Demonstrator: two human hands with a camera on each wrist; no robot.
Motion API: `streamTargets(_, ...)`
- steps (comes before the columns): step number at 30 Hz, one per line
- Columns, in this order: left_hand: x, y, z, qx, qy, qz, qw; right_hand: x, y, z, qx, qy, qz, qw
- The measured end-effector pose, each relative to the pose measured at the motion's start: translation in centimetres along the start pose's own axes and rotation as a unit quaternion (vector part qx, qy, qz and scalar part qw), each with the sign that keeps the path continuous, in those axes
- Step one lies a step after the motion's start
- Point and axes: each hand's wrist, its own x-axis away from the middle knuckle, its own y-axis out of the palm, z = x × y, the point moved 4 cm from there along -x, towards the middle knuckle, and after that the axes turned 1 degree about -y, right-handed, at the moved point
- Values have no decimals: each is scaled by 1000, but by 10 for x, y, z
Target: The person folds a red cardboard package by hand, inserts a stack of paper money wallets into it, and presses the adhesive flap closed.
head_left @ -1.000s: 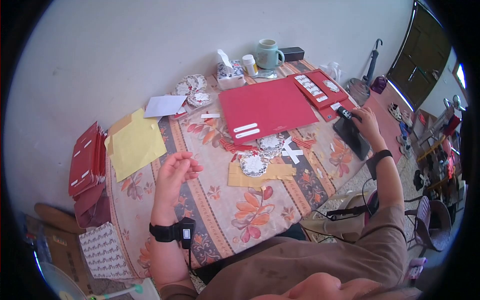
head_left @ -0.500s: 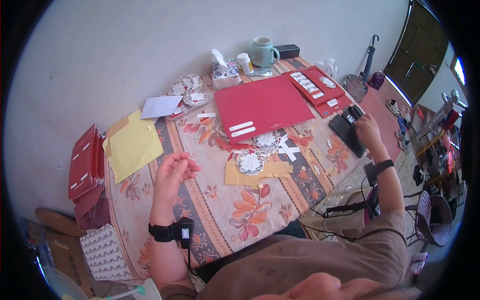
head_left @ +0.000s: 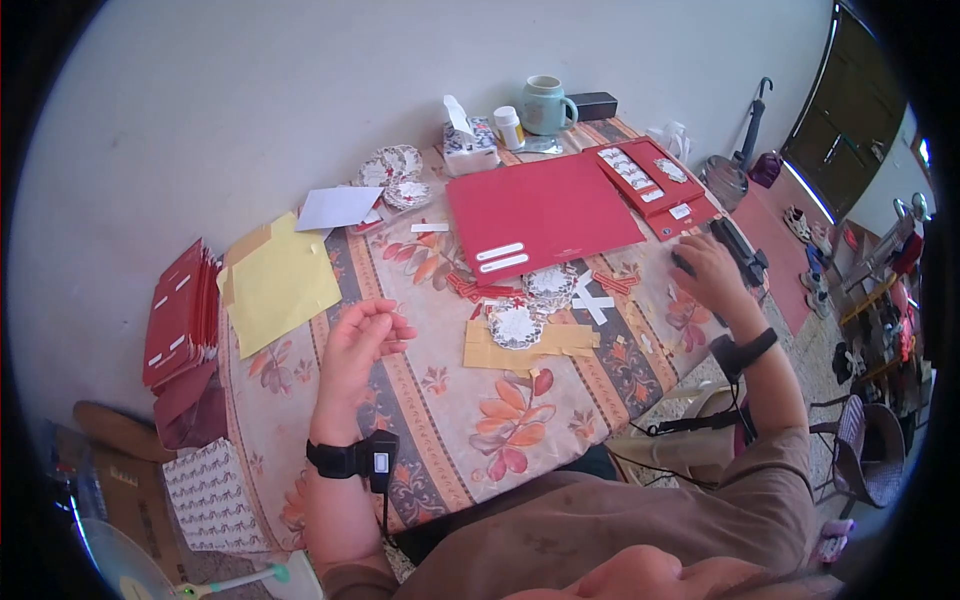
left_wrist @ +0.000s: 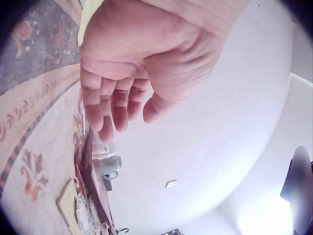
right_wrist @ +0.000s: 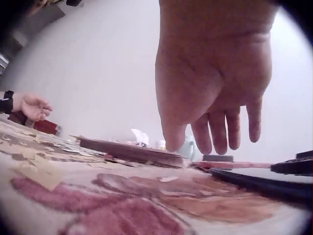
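Observation:
My left hand (head_left: pixel 362 345) hovers palm-up above the left part of the table, its fingers relaxed and holding nothing. In the left wrist view the fingers (left_wrist: pixel 120 110) hang loosely. At the table's right edge my right hand (head_left: pixel 712 275) lies over a flat black device (right_wrist: pixel 261 182) and hides most of it in the head view. Its fingers (right_wrist: pixel 217 134) stretch out with nothing between them in the right wrist view. Just right of that hand is a long black object (head_left: pixel 738 252). Behind it lies a large red folder (head_left: pixel 550 210) with two white label strips.
Cut-out paper ornaments (head_left: pixel 517 325) lie on a tan strip (head_left: pixel 480 352) near the middle. At left are a yellow sheet (head_left: pixel 285 295) and a stack of red folders (head_left: pixel 180 315). A mug (head_left: pixel 545 105), tissue box (head_left: pixel 470 147) and white bottle (head_left: pixel 509 128) stand along the wall.
My right hand has come left across the flat black device, and the black object now shows to its right. The left hand has stayed in place; the view has shifted slightly.

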Motion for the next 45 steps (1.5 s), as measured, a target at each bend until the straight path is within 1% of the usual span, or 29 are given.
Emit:
streamTargets(1, -1, 2, 0, -1, 0, -4, 1000, -7, 2, -7, -13, 22, -47, 999)
streamTargets(2, -2, 2, 0, 0, 2, -6, 1000, -14, 3, -13, -11, 24, -46, 999)
streamTargets(4, -1, 2, 1, -5, -1, -6, 1000, -26, 19, -17, -27, 61, -92, 994)
streamTargets(5, -1, 2, 2, -7, 2, -8, 1000, -31, 29, -16, -27, 64, -89, 994)
streamTargets(7, -2, 1, 1, 0, -7, -3, 1000, -43, 37, -17, -120, 74, -20, 990)
streamTargets(8, -2, 0, 0, -2, -6, -4, 1000, -49, 37, -21, -122, 75, -17, 990)
streamTargets(10, -1, 1, -1, 0, 4, -15, 1000, -60, 38, -30, -199, 130, -60, 969)
streamTargets(14, -1, 0, -3, -6, 4, -15, 1000, -80, 56, -25, -204, 120, -59, 970)
streamTargets(18, -2, 2, -4, 6, 10, -25, 1000, -83, 69, -14, -259, 97, -34, 960)
streamTargets(20, -2, 2, -7, 8, 10, -18, 1000, -85, 73, -11, -240, 98, -56, 964)
streamTargets(22, -4, 5, -11, -8, 26, -32, 999, -84, 73, -12, -213, 110, -45, 970)
streamTargets(23, -5, 3, -15, -11, 24, -15, 1000, -85, 68, -19, -147, 90, -29, 985)
streamTargets(25, -6, 1, -16, -133, 62, 5, 989, -86, 49, -40, -107, 48, 17, 993)
streamTargets(26, -4, -1, -15, -135, 60, 20, 989, -86, 35, -54, -85, 22, 56, 995)
streamTargets(27, -2, -3, -11, -268, 76, 65, 958, -89, 18, -72, -92, 10, 56, 994)
streamTargets(28, 0, -5, -6, -396, 87, 107, 908, -93, -6, -99, -183, -30, 60, 981)
streamTargets(29, 1, -8, -4, -408, 61, 116, 903, -95, -30, -125, -272, -70, 62, 958)
streamTargets(31, 1, -12, -6, -404, 67, 116, 905, -92, -72, -172, -361, -166, 61, 916)
streamTargets(33, 1, -13, -1, -401, 73, 113, 906, -80, -108, -209, -473, -260, 33, 841)
streamTargets(34, 2, -8, 3, -392, 70, 84, 914, -73, -125, -224, -524, -291, 16, 801)
streamTargets(35, 5, -6, 6, -380, 65, 54, 921, -67, -135, -233, -563, -352, -1, 748)
streamTargets(36, 11, -8, 8, -382, 59, 61, 921, -57, -140, -244, -651, -377, 11, 659)
streamTargets(37, 16, -9, 11, -419, 75, 62, 903, -53, -147, -254, -699, -422, -37, 575)
streamTargets(38, 20, -10, 14, -457, 92, 63, 882, -50, -150, -265, -760, -436, -60, 478)
streamTargets(39, 25, -17, 12, -460, 85, 67, 882, -47, -158, -273, -785, -442, -73, 428)
streamTargets(40, 31, -29, 12, -495, 93, 93, 859, -46, -163, -281, -789, -441, -76, 421)
streamTargets(42, 45, -63, 11, -543, 109, 144, 820, -42, -168, -289, -812, -460, -82, 350)
streamTargets(43, 55, -87, 14, -557, 118, 168, 805, -44, -164, -289, -816, -454, -80, 348)
streamTargets(45, 66, -123, 50, -615, 6, 218, 758, -43, -159, -288, -800, -523, -72, 286)
